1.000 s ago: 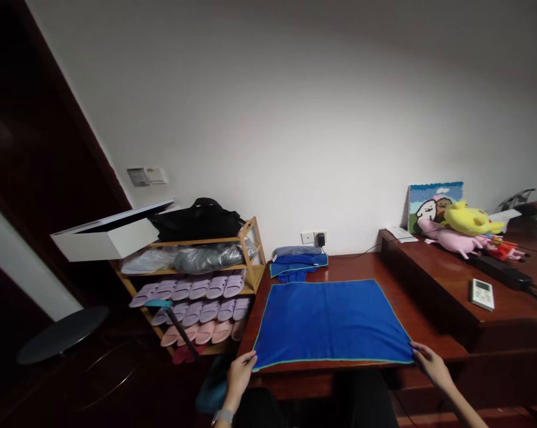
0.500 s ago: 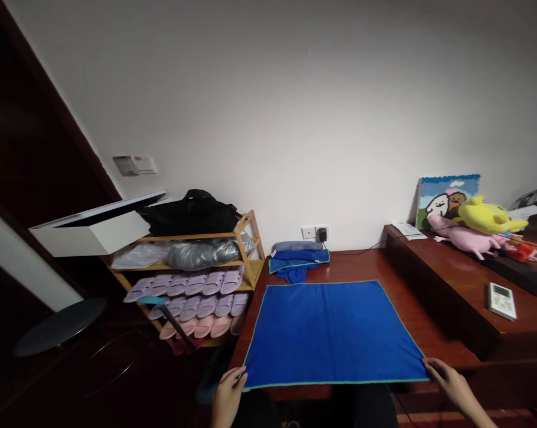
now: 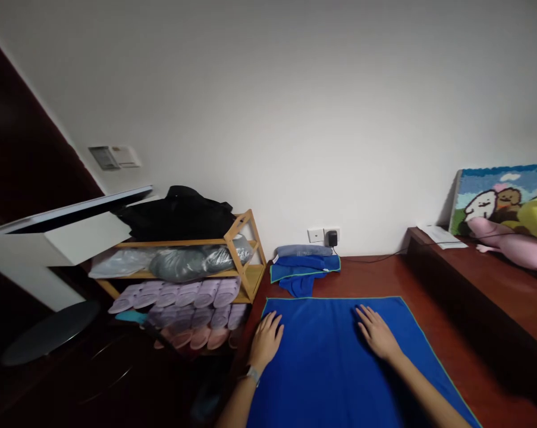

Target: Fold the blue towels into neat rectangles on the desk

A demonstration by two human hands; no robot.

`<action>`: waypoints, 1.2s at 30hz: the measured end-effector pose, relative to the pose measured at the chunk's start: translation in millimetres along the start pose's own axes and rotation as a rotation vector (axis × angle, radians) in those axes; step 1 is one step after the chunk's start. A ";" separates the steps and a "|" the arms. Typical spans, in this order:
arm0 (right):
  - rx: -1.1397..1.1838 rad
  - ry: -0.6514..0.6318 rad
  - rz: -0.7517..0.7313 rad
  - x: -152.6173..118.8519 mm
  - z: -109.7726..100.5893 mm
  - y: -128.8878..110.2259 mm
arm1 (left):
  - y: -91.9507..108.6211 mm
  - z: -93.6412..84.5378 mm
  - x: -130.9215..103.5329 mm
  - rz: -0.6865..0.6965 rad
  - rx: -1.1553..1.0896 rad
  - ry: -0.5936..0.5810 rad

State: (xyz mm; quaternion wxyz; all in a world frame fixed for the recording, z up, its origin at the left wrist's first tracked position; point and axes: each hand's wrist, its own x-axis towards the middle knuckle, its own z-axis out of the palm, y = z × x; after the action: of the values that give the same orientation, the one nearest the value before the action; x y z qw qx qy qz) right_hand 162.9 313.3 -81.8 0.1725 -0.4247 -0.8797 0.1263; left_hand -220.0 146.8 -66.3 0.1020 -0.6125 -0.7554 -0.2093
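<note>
At the lower centre of the frame, the left hand (image 3: 266, 342), fingers loosely parted, is held palm-down over the left edge of a blue cloth (image 3: 322, 362) spread on the table (image 3: 370, 278), whose right half is overhung by the right hand (image 3: 379, 334), similarly splayed.

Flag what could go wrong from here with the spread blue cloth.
The blue cloth could wrinkle or shift if the left hand, at its left edge, or the right hand, over its far part, drags across it. The cloth stack sits just beyond its far edge, so a forward push might bunch them together.
</note>
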 end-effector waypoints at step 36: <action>-0.319 -0.156 0.431 -3.5 1.0 170.7 | -25.3 43.1 30.2 -0.102 0.114 -0.162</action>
State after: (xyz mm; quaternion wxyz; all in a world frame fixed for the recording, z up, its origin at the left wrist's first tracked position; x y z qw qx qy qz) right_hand 284.6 414.2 -146.4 0.0044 -0.6127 -0.7886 0.0520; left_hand -247.1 188.4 -97.2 0.0646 -0.5812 -0.8022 -0.1205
